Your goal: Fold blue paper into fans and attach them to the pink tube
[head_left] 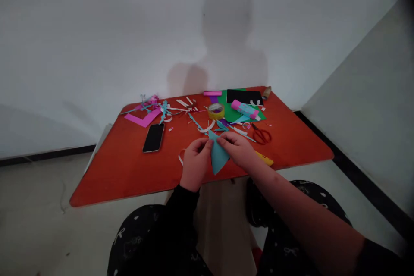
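A folded piece of light blue paper (218, 156), pointed at top and bottom, is held up over the near edge of the red table (123, 172). My left hand (196, 161) pinches its left edge near the top between thumb and fingers. From the other side my right hand (238, 148) grips the same paper, its thumb close to the left thumb. Just beyond the fingers lie blue paper scraps (221, 126) and a curved white strip (207, 127). Partly hidden by my right forearm is a yellow tool (265, 158), perhaps a cutter.
Red-handled scissors (262, 135) lie at the right, a phone (154, 138) at the left. Farther back are a tape roll (216, 111), a pink and blue tube (245, 109), green paper (230, 114), a black sheet (242, 96) and pink paper (142, 118). A wall (129, 30) stands behind.
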Demonstrator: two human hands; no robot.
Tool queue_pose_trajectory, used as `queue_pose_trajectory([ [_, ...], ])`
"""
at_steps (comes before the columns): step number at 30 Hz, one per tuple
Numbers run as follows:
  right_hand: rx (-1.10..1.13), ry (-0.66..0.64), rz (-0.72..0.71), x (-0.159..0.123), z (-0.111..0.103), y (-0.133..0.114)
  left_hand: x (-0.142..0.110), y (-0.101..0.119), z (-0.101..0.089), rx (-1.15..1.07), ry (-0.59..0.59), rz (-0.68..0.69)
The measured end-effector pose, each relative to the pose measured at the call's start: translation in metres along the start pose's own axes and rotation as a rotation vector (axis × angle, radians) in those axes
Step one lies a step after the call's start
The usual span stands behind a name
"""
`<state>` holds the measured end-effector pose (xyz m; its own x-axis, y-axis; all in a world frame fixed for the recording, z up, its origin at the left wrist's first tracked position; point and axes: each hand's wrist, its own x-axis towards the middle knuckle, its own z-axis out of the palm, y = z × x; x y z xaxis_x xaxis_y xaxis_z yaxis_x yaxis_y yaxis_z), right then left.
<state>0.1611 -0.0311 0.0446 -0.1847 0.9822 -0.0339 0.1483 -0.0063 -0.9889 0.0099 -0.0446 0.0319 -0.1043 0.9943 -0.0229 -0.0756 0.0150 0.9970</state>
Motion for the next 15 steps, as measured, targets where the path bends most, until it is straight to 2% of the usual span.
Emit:
queue_pose_trajectory([
  [7, 0.112, 0.018, 0.006, 0.011, 0.01, 0.005, 0.002, -0.004, -0.005, -0.414, -0.028, -0.27],
  [11, 0.278, -0.018, 0.05, 0.014, 0.017, 0.013, 0.002, 0.003, -0.008, -0.522, -0.057, -0.365],
  [15, 0.386, -0.03, 0.091, 0.014, 0.021, 0.017, 0.002, 0.005, -0.01, -0.566, -0.087, -0.401],
])
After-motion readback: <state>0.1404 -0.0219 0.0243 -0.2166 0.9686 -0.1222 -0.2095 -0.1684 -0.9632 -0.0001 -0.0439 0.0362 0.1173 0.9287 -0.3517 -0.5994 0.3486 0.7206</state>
